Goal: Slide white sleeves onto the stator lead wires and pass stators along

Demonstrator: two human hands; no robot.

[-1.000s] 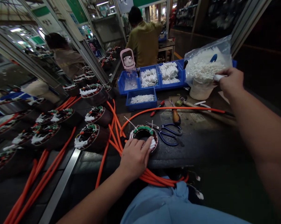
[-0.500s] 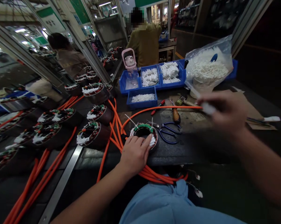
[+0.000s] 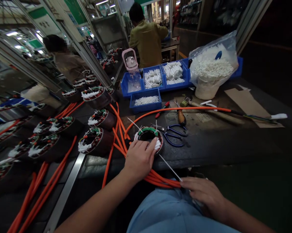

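My left hand (image 3: 139, 160) grips the near side of a small motor stator (image 3: 161, 139), a dark ring with green insulation. Its index finger rests against short white sleeves (image 3: 157, 144) on the rim. Two thin white cable ties stick up from the ring's far side. Low in front of the bench, by my blue-clothed lap, my right hand (image 3: 206, 194) pinches the end of a white cable tie (image 3: 170, 167). That tie slants up and left, its far end close to the stator's near side. Whether it passes into the ring is hidden.
Blue-handled scissors (image 3: 176, 136) lie right of the stator. An orange cable (image 3: 184, 110) arches behind it. Blue bins (image 3: 146, 105) of white ties and sleeves, and a bagged tub (image 3: 206, 92), stand farther back. Several stators (image 3: 104, 121) crowd the left. Two people are beyond the bench.
My right hand, blurred over the bench's right side with something white at its fingers, has come down to my lap and holds a cable tie. My left hand stays on the stator.
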